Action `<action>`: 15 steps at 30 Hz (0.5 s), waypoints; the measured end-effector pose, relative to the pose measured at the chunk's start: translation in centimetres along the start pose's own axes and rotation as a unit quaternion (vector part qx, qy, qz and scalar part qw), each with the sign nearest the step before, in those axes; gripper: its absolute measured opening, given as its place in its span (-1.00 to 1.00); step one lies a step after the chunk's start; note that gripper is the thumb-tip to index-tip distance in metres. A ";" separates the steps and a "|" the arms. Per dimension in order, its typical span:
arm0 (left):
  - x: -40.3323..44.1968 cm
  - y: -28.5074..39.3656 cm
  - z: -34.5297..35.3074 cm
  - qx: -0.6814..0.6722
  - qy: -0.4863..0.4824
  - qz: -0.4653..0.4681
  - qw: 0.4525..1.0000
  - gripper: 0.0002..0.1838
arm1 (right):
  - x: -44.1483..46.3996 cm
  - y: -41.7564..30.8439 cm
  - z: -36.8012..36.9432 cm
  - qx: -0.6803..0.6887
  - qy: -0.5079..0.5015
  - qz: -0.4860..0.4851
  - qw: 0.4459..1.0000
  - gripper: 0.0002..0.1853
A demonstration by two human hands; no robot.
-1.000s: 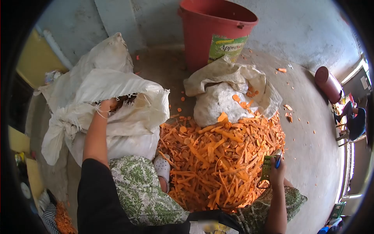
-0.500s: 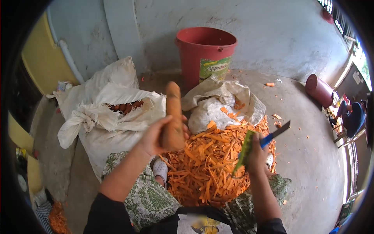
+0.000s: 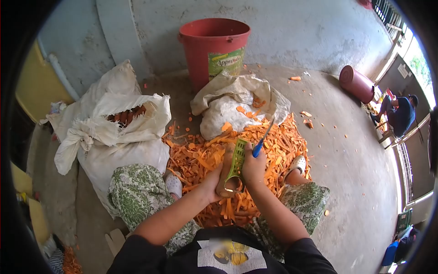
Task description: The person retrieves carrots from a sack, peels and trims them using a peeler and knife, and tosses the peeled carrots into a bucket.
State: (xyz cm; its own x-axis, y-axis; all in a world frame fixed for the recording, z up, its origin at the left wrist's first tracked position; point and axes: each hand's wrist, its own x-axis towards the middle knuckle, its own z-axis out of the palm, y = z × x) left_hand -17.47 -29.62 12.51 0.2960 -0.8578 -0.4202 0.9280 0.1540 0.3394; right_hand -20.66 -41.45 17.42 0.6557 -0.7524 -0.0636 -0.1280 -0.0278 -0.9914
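Observation:
My left hand (image 3: 212, 183) is wrapped round a large unpeeled carrot (image 3: 226, 170), which is tilted above the pile of orange peelings (image 3: 278, 150). In my right hand (image 3: 253, 167) are a green peeler (image 3: 237, 157), lying against the carrot, and a blue-handled knife (image 3: 259, 147) whose blade points up and away. Between my knees the peelings spread over the floor. An open white sack (image 3: 123, 153) with carrots (image 3: 127, 116) showing in its mouth stands at the left. A crumpled whitish sack (image 3: 228, 114) lies behind the pile.
A tall red bin (image 3: 196, 57) stands near the wall (image 3: 292, 36). Another reddish container (image 3: 356, 84) lies on its side at the right, near a seated person (image 3: 401, 116). Carrot scraps dot the floor (image 3: 346, 164). A green crate (image 3: 404, 220) is at the lower right.
My left hand came out of the white sack with a carrot and lowered it over the pile. My right hand moved inward, bringing the peeler against the carrot. The view also shifted.

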 end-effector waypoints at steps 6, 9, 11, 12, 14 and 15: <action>1.2 -0.6 -0.6 0.004 0.044 -0.024 0.999 -0.59 | -0.6 0.7 0.8 -0.062 0.034 -0.063 0.996 -0.70; 1.2 -0.8 -2.1 -0.004 -0.013 -0.040 0.999 -0.60 | -0.5 1.4 0.6 -0.119 0.008 -0.043 0.992 -0.69; 1.5 -0.4 -1.8 -0.006 -0.010 -0.027 1.000 -0.60 | -0.6 0.9 0.6 -0.043 0.005 -0.051 0.998 -0.70; 1.7 -0.2 -1.5 -0.007 -0.010 -0.012 1.000 -0.61 | -0.6 0.9 0.6 -0.045 0.007 -0.048 0.998 -0.70; 1.6 0.0 -0.2 -0.014 0.012 -0.011 1.000 -0.61 | -0.4 1.0 0.5 -0.082 0.014 -0.063 0.995 -0.69; 1.5 0.1 0.3 -0.021 0.035 -0.007 0.999 -0.62 | -0.4 1.2 0.5 -0.084 0.014 -0.062 0.994 -0.69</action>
State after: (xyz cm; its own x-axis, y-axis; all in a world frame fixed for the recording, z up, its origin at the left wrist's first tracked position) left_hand -17.03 -31.04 12.13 0.2972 -0.8233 -0.4835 0.9401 0.1637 0.2990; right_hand -20.71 -40.88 16.25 0.6537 -0.7541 0.0629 -0.1723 -0.2293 -0.9580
